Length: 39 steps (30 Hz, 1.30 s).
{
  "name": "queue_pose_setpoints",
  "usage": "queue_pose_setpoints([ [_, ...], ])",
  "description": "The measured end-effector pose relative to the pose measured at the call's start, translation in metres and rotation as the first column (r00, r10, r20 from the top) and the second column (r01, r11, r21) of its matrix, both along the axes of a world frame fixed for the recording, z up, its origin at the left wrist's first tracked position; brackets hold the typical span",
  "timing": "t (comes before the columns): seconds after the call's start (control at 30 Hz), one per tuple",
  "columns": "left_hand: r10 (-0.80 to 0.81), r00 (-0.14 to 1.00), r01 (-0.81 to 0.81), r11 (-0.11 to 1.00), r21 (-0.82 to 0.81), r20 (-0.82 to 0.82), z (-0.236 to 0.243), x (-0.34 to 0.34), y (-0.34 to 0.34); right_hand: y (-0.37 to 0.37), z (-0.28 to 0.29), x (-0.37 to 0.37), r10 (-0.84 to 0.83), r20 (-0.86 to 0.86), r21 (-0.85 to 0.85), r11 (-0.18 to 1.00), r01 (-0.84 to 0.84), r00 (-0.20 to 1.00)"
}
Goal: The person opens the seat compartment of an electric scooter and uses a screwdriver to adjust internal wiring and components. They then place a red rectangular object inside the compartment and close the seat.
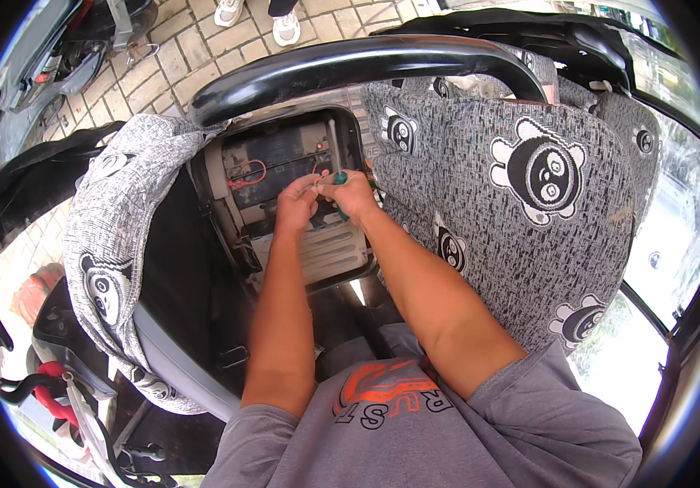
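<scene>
My left hand [297, 203] and my right hand [354, 197] meet over an open compartment [213, 187] with dark battery-like blocks [254, 146] inside. The fingertips of my left hand pinch a thin red wire [317, 176]. My right hand is closed on a green-handled screwdriver [340, 179], its metal shaft pointing away from me, and its fingertips touch the left ones. A looped red wire [254, 171] lies left of my hands, and a beige ribbed panel [317, 252] is below them.
A black curved bar [366, 57] arches beyond the compartment. Panda-patterned fabric covers the raised seat [472, 163] at right and drapes over a padded part [98, 244] at left. Someone's feet in white shoes [285, 28] stand on paving [171, 49]. A red-handled object [49, 394] is at lower left.
</scene>
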<state>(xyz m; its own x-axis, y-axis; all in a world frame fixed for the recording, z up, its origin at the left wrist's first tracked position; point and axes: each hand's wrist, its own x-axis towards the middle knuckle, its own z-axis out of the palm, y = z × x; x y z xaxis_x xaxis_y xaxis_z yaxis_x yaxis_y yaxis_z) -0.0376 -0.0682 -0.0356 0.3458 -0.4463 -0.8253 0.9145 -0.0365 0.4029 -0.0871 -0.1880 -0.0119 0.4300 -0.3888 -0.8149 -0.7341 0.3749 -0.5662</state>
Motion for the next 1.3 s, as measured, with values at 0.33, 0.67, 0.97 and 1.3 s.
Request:
queue_pose_setpoints([
  [0.33, -0.073, 0.996, 0.072, 0.997, 0.016, 0.053, 0.002, 0.009, -0.006, -0.002, 0.002, -0.001, 0.080, 0.057, -0.301, 0.952, -0.059, 0.995],
  [0.67, -0.056, 0.981, 0.054, 0.998, 0.017, 0.185, -0.009, -0.007, -0.010, 0.004, 0.011, 0.005, 0.170, -0.024, -0.457, 0.875, -0.162, 0.985],
  [0.97, 0.000, 0.989, -0.016, 0.994, 0.105, 0.150, -0.006, 0.003, -0.012, 0.010, 0.031, -0.009, 0.102, -0.140, -0.370, 0.917, -0.148, 0.985],
  [1.3, 0.021, 0.931, -0.098, 0.976, 0.194, 0.365, -0.048, 0.001, -0.028, 0.038, 0.107, -0.034, 0.368, -0.131, -0.650, 0.670, -0.360, 0.920],
])
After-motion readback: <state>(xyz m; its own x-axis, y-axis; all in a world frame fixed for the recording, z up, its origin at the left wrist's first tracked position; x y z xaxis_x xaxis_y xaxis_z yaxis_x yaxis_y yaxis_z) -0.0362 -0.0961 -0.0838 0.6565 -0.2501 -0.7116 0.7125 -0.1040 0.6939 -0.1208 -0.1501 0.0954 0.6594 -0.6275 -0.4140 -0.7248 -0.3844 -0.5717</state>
